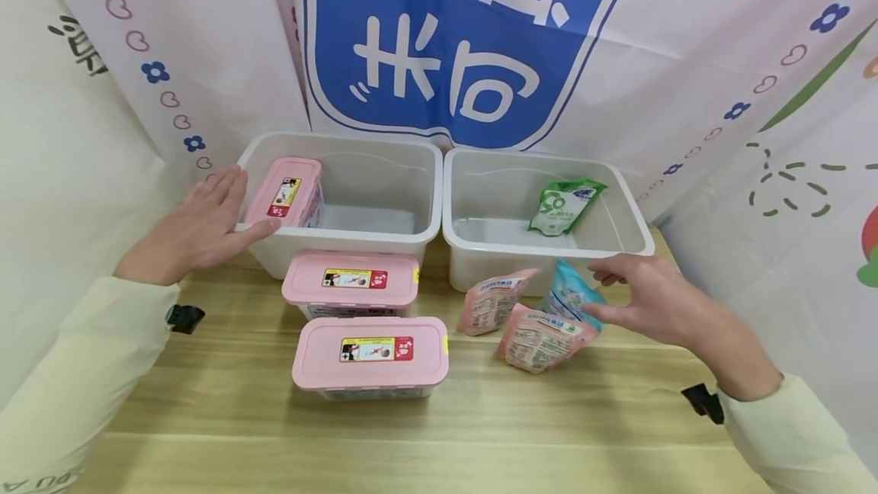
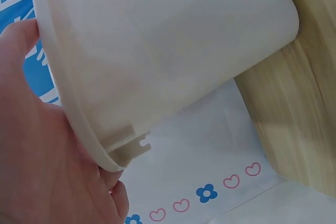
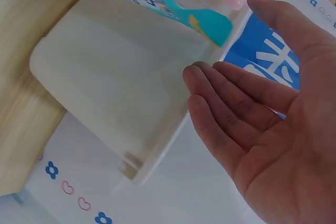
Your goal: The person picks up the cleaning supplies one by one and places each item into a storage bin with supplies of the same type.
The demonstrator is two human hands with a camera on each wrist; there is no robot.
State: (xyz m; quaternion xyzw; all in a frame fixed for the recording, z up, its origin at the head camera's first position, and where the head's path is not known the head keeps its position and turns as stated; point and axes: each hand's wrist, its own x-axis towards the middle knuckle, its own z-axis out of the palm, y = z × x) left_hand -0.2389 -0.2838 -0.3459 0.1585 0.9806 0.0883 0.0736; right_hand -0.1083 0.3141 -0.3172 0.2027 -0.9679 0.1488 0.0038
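Observation:
My left hand rests at the front-left corner of the left white bin, fingers stretched along its rim and thumb over the front edge. A pink-lidded box stands inside that bin, near the fingers. In the right wrist view, my right hand has loosely bent, empty fingers. It hovers by the right white bin, close to a blue pouch standing before the bin. A pink pouch and another pink pouch are beside it. Inside the right bin leans a green-and-white pouch.
Before the left bin, a pink-lidded box stands behind a similar box on the wooden table. A white printed cloth hangs behind the bins, with a blue sign on it.

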